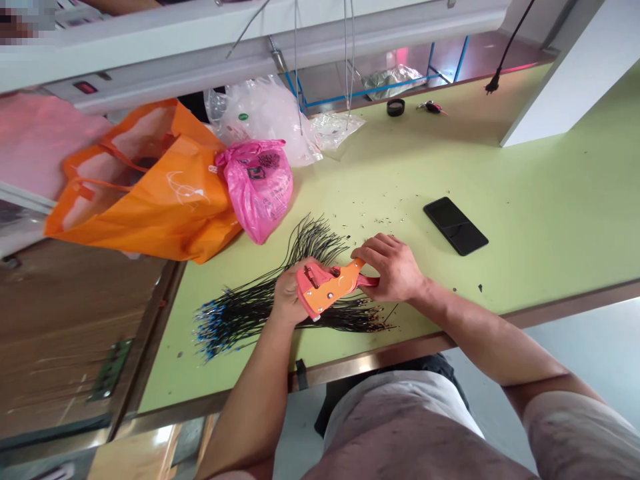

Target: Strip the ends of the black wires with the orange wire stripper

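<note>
An orange and red hand tool [333, 288] is held above the table, over a spread of black wires [250, 300]. My right hand [395, 267] is wrapped round its handles at the right. At the tool's jaw end, my left hand [290, 293] is closed, its fingers mostly hidden behind the tool; what they grip is too hidden to name. The wires have blue ends at the left, and more of them fan out behind my left hand. Small clippings [383, 220] lie scattered beyond my right hand.
An orange bag [190, 200] and a pink plastic bag [260, 190] stand at the left. A black phone [455, 225] lies at the right. Farther back are clear plastic bags [270, 113], a black ring [395, 107], keys [432, 107] and a hanging plug [493, 83].
</note>
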`<move>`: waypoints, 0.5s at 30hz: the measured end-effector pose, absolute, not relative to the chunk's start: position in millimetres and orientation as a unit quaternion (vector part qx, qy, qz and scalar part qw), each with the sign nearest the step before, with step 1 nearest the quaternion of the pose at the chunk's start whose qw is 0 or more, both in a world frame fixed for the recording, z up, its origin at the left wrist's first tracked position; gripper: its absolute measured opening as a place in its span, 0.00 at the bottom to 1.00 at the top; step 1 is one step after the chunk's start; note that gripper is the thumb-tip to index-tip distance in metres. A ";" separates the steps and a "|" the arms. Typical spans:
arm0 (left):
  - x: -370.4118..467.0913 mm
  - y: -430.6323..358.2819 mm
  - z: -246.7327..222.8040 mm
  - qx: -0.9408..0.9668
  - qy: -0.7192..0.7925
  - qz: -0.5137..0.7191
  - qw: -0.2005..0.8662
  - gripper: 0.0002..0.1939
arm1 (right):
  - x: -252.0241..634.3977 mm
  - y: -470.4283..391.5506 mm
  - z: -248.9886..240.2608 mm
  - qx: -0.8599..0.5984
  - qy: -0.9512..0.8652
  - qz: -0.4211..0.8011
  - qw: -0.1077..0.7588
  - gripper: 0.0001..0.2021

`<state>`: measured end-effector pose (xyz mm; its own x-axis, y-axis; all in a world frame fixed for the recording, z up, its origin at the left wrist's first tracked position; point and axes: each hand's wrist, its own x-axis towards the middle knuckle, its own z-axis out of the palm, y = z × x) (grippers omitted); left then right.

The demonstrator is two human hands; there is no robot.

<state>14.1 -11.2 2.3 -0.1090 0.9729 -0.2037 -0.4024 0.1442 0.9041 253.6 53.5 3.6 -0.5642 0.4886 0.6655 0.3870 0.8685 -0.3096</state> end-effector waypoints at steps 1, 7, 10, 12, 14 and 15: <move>14.4 -11.3 3.7 0.305 0.461 0.572 0.606 0.20 | 253.8 52.9 3.4 -0.250 -0.882 0.061 0.396 0.13; 9.0 -13.6 4.3 0.334 0.429 0.569 0.618 0.21 | 253.8 50.9 -2.9 -0.261 -0.882 0.026 0.390 0.13; 8.1 -13.0 2.0 0.355 0.424 0.586 0.592 0.20 | 252.6 53.1 -3.4 -0.245 -0.875 0.029 0.416 0.15; 9.5 -12.2 0.1 0.374 0.440 0.594 0.560 0.19 | 251.9 54.7 -2.5 -0.240 -0.873 0.049 0.422 0.19; 11.7 -11.9 -1.4 0.384 0.461 0.602 0.526 0.19 | 251.6 55.8 -1.7 -0.241 -0.872 0.073 0.419 0.22; 12.9 -12.0 -1.9 0.385 0.470 0.603 0.517 0.19 | 251.5 56.0 -1.5 -0.242 -0.871 0.083 0.420 0.23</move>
<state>12.9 -12.0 -1.9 -0.1692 0.9854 -0.0210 -0.2626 -0.0245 0.9646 251.5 56.0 -1.5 -0.5304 0.4900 0.6918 0.3513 0.8697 -0.3467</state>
